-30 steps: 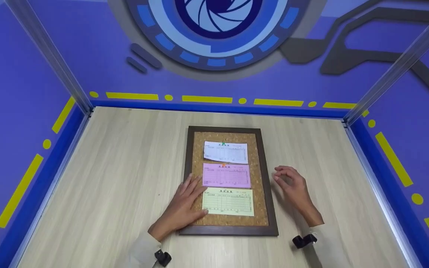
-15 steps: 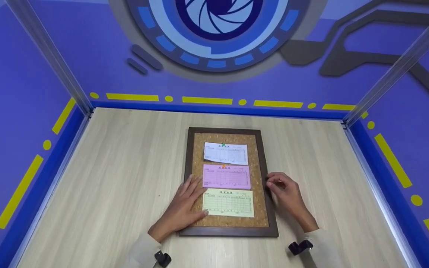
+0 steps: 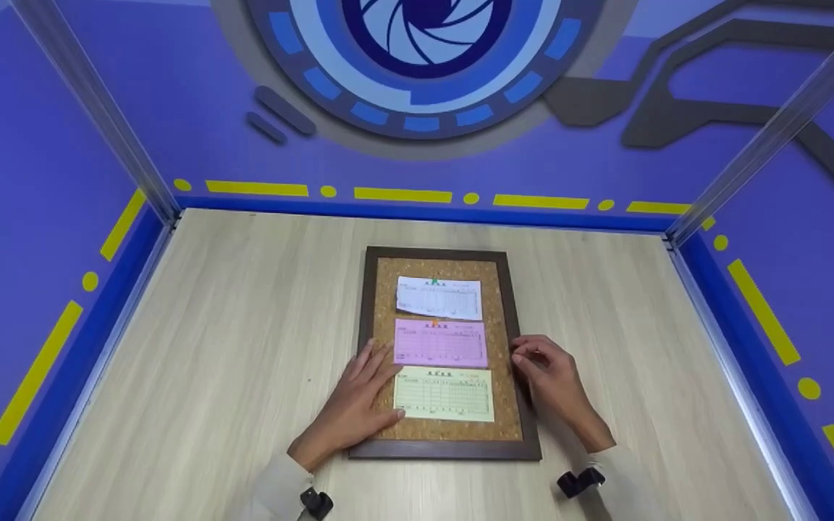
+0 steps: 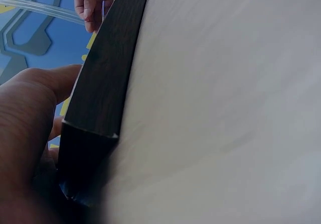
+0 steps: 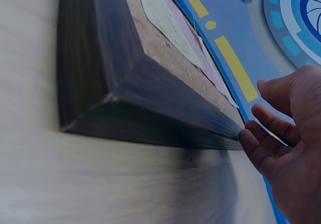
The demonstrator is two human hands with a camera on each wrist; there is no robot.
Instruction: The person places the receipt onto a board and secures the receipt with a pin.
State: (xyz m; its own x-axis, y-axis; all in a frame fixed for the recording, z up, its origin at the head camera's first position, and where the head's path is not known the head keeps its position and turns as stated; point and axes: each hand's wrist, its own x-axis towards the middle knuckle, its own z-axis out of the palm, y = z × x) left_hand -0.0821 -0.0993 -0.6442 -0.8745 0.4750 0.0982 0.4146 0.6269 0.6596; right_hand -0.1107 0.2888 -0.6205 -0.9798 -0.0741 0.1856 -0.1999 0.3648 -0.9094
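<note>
Printed matter: three ruled paper forms pinned to the dark-framed rectangular cork board [image 3: 507,391].
- White form [image 3: 439,298], far: a printed heading and a table grid are seen; the characters are too small to be read.
- Pink form [image 3: 440,342], middle: the same layout is seen, illegible.
- Pale yellow-green form [image 3: 444,394], near: the same layout is seen, illegible.

No brand, number or sign can be read elsewhere.
</note>
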